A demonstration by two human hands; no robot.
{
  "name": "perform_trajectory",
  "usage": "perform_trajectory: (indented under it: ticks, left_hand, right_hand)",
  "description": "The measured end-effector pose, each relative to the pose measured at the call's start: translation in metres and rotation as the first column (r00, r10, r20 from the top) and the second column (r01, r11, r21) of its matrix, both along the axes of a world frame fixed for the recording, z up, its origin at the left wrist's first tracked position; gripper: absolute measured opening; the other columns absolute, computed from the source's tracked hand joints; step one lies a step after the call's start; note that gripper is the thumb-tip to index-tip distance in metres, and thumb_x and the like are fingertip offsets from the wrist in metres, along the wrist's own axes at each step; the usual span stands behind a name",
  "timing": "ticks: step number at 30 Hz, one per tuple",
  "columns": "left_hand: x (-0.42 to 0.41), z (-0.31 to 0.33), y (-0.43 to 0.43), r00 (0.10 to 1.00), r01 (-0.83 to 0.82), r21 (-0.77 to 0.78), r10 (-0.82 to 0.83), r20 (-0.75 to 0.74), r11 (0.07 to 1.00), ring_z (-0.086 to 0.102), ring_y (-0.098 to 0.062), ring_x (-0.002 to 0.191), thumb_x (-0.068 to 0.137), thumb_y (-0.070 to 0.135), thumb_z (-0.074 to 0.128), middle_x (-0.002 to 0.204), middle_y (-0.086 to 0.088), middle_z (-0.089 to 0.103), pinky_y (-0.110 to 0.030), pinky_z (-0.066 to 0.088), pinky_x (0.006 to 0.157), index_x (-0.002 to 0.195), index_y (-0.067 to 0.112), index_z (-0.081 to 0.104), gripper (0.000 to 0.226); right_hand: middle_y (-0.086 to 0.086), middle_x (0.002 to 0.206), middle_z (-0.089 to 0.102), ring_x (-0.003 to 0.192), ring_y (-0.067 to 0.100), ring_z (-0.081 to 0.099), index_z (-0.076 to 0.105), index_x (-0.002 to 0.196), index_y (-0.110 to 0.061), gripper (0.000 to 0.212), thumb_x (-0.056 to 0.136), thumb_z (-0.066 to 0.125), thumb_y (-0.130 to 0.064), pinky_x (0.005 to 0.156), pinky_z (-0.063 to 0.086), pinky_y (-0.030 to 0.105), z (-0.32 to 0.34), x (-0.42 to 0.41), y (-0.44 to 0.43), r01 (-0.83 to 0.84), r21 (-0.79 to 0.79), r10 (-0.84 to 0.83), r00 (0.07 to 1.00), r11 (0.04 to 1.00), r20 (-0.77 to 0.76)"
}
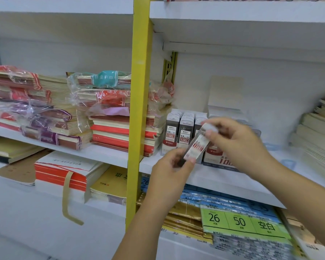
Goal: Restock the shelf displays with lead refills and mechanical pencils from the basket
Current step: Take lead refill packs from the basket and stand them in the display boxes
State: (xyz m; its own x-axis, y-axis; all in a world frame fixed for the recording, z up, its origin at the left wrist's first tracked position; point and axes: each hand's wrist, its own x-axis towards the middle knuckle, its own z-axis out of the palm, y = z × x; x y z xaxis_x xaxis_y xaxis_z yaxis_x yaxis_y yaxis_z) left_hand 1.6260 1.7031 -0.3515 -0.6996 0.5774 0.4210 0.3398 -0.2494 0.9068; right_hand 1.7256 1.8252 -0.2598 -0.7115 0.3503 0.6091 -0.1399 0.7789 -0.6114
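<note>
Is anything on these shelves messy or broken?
Yes. The plastic wrap on the notebook stacks left of the yellow post is torn open and crumpled. Lower down, a tan paper strap hangs loose over the shelf edge. The lead refill boxes stand neatly.

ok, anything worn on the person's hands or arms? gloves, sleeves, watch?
Nothing worn shows. The left hand and right hand are bare: no gloves, ring, watch or band, though blur softens detail. The left forearm and right forearm are uncovered to the frame edge; no sleeve in view.

Both hands, left (169, 166) and right (233, 136), pinch one lead refill case (196, 147) before the shelf display (178, 128).
</note>
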Motion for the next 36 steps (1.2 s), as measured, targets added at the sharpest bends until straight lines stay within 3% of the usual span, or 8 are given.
perform_trajectory:
  ticks: [3, 6, 10, 15, 24, 28, 32, 36]
  left_hand:
    - [-0.005, -0.003, 0.000, 0.860, -0.389, -0.025, 0.353, -0.368, 0.921, 0.043, 0.005, 0.125, 0.097, 0.035, 0.061, 0.137, 0.022, 0.050, -0.014, 0.034, 0.103, 0.133, 0.037, 0.056, 0.036]
    - [-0.012, -0.008, 0.002, 0.779, -0.460, -0.107, 0.342, -0.526, 0.882, 0.021, -0.007, 0.147, 0.100, 0.038, 0.053, 0.161, 0.010, 0.026, -0.023, 0.020, 0.118, 0.152, 0.026, 0.037, 0.057]
    - [-0.017, -0.017, 0.007, 0.775, -0.450, -0.206, 0.265, -0.574, 0.869, 0.004, -0.012, 0.154, 0.101, 0.041, 0.050, 0.169, 0.007, 0.005, -0.039, 0.016, 0.126, 0.159, 0.029, 0.020, 0.066]
    - [-0.021, -0.021, 0.010, 0.768, -0.453, -0.208, 0.261, -0.584, 0.867, 0.003, -0.013, 0.155, 0.100, 0.043, 0.051, 0.169, 0.008, 0.003, -0.039, 0.015, 0.126, 0.159, 0.032, 0.016, 0.070]
    - [-0.020, -0.024, 0.008, 0.767, -0.442, -0.224, 0.237, -0.596, 0.869, 0.006, -0.014, 0.154, 0.100, 0.043, 0.052, 0.169, 0.008, 0.007, -0.040, 0.016, 0.126, 0.158, 0.030, 0.021, 0.067]
    - [-0.006, -0.026, -0.002, 0.757, -0.448, -0.160, 0.278, -0.591, 0.880, 0.015, -0.012, 0.151, 0.099, 0.036, 0.056, 0.163, 0.005, 0.026, -0.030, 0.015, 0.122, 0.153, 0.025, 0.036, 0.059]
    - [0.027, -0.040, -0.012, 0.665, -0.442, -0.045, 0.294, -0.686, 0.896, 0.041, -0.011, 0.127, 0.094, 0.030, 0.061, 0.134, 0.004, 0.055, -0.029, 0.038, 0.106, 0.135, 0.022, 0.056, 0.042]
    - [0.056, -0.097, -0.025, 0.725, -0.264, -0.335, -0.043, -0.687, 0.905, 0.045, -0.011, 0.121, 0.096, 0.035, 0.053, 0.128, 0.004, 0.055, -0.025, 0.041, 0.099, 0.133, 0.024, 0.055, 0.039]
  right_hand:
    - [-0.022, 0.086, 0.068, 0.080, -0.007, 0.062, 0.063, 0.100, -0.041, 0.018, 0.095, 0.059, -0.024, 0.065, 0.045, 0.007, 0.024, 0.005, 0.007, 0.118, 0.196, -0.070, 0.969, 0.973, -0.235]
    - [-0.028, 0.090, 0.060, 0.080, -0.011, 0.056, 0.061, 0.113, -0.032, 0.021, 0.096, 0.057, -0.022, 0.063, 0.040, 0.004, 0.040, 0.000, 0.014, 0.211, 0.441, -0.129, 0.969, 0.872, -0.209]
    - [-0.024, 0.094, 0.060, 0.081, -0.004, 0.055, 0.060, 0.118, -0.032, 0.025, 0.095, 0.052, -0.031, 0.067, 0.038, 0.013, 0.039, -0.012, 0.021, 0.194, 0.548, -0.216, 0.976, 0.813, -0.025]
    - [-0.019, 0.098, 0.061, 0.078, -0.001, 0.054, 0.046, 0.102, -0.039, 0.015, 0.093, 0.058, -0.036, 0.061, 0.036, 0.019, 0.041, -0.026, 0.030, 0.211, 0.401, -0.254, 0.965, 0.891, 0.059]
    - [-0.003, 0.135, 0.050, 0.130, 0.019, 0.028, 0.063, 0.124, -0.031, 0.032, 0.093, 0.057, -0.037, 0.106, 0.027, 0.043, 0.021, -0.023, 0.031, 0.306, 0.707, -0.481, 0.875, 0.637, 0.055]
    - [0.001, 0.132, 0.054, 0.126, 0.022, 0.035, 0.061, 0.128, -0.022, 0.035, 0.093, 0.058, -0.023, 0.106, 0.033, 0.044, 0.001, 0.007, 0.020, 0.339, 0.625, -0.409, 0.912, 0.703, -0.035]
    - [-0.013, 0.101, 0.061, 0.094, 0.008, 0.053, 0.065, 0.111, -0.018, 0.020, 0.093, 0.058, -0.012, 0.086, 0.042, 0.020, -0.046, 0.065, -0.001, 0.238, 0.442, -0.179, 0.969, 0.865, -0.171]
    - [-0.019, 0.097, 0.063, 0.081, 0.006, 0.059, 0.063, 0.103, -0.031, 0.022, 0.093, 0.060, -0.012, 0.069, 0.045, 0.015, -0.128, 0.116, -0.011, 0.167, 0.104, -0.163, 0.985, 0.980, -0.051]
